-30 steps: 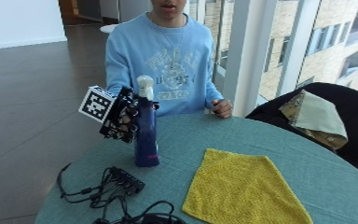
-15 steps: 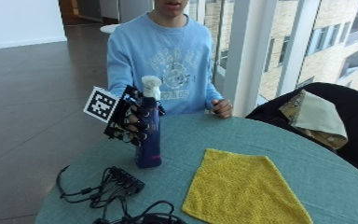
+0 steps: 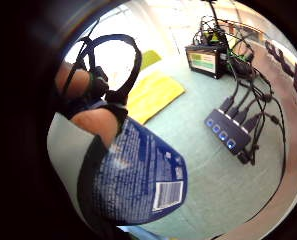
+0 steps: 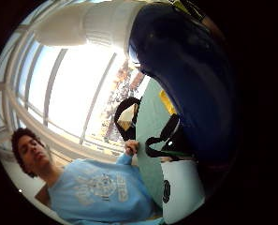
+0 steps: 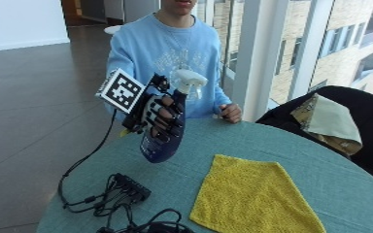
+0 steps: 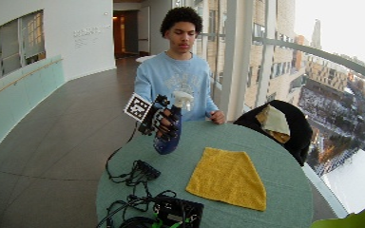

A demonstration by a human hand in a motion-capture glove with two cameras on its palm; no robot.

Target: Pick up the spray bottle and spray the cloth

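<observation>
My gloved right hand (image 5: 161,115) grips a dark blue spray bottle (image 5: 164,133) with a white trigger head (image 5: 190,80). The bottle is lifted off the green round table (image 5: 342,179) and tilted, its head leaning toward the yellow cloth (image 5: 254,196). The cloth lies flat on the table to the right of the bottle. In the little finger side palm view the bottle's labelled base (image 3: 138,175) fills the foreground, with the cloth (image 3: 150,95) beyond it. The thumb side palm view shows the bottle's body (image 4: 185,79) and white head (image 4: 87,23). In the wide view the hand (image 6: 160,122) holds the bottle (image 6: 168,135) above the table.
A black hub with cables (image 5: 131,187) lies on the table's near left, and a black box (image 6: 179,211) sits at the front edge. The bare left hand (image 5: 230,112) rests at the far edge. A dark chair with a folded cloth (image 5: 329,121) stands to the right.
The hand has lifted the bottle from standing on the table and tilted it toward the cloth.
</observation>
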